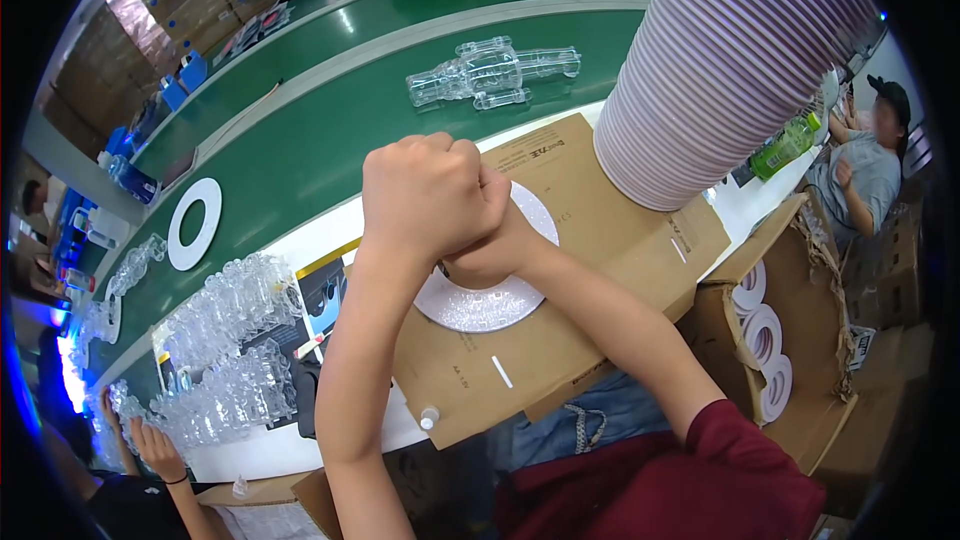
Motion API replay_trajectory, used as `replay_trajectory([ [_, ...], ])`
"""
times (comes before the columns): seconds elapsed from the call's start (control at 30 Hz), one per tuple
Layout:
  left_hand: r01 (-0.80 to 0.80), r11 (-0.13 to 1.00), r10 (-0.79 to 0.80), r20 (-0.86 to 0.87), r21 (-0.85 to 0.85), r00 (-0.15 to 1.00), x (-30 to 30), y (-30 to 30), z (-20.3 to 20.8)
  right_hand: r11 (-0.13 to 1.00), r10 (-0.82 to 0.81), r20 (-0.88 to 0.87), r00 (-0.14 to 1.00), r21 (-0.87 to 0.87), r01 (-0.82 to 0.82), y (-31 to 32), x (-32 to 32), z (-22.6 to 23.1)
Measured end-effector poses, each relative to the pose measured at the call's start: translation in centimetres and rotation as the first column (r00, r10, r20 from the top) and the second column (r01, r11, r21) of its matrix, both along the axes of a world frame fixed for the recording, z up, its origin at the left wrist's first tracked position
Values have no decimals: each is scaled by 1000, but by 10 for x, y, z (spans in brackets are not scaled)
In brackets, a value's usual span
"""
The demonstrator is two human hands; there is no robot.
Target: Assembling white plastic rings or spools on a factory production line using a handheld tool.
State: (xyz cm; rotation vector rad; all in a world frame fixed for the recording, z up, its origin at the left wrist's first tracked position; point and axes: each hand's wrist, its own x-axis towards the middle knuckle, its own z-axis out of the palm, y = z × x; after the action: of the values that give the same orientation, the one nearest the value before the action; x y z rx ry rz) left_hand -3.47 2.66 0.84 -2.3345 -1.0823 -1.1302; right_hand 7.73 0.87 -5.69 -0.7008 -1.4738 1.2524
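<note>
Presently both hands meet in one grip: left hand (425, 190) folded into a fist, nothing seen inside, lying over and touching the right hand (490, 258), whose fingers are hidden; cannot tell whether they are curled or hold anything. White speckled ring (480, 314) lies flat below the grip, on a cardboard sheet (625, 240); contact between hands and ring not resolved. Tall stack of pale rims (720, 80) stands to the right of the grip; clear plastic piece (490, 73) lies beyond it, on a green surface (330, 130). Step in hand, by judgement: a pause or press over the ring. Next move probably calls for parting the hands and taking the ring by its outer edge.
</note>
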Motion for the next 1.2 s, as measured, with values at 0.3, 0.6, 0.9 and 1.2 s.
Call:
replay_trajectory([
  [0.3,-25,1000,25,-33,-14,999,-2,2,-1,999,19,4,1000,42,-19,5,0,-4],
  [0.6,-15,991,9,-49,-130,999,-2,-3,9,996,-40,192,980,85,25,1,0,-9],
  [0.9,-2,990,-9,-80,-143,997,-11,-5,7,992,-114,250,961,73,98,-10,-19,-5],
  [1.2,4,986,-19,-89,-165,996,-14,-2,2,993,-120,39,992,19,119,-13,-23,-2],
])
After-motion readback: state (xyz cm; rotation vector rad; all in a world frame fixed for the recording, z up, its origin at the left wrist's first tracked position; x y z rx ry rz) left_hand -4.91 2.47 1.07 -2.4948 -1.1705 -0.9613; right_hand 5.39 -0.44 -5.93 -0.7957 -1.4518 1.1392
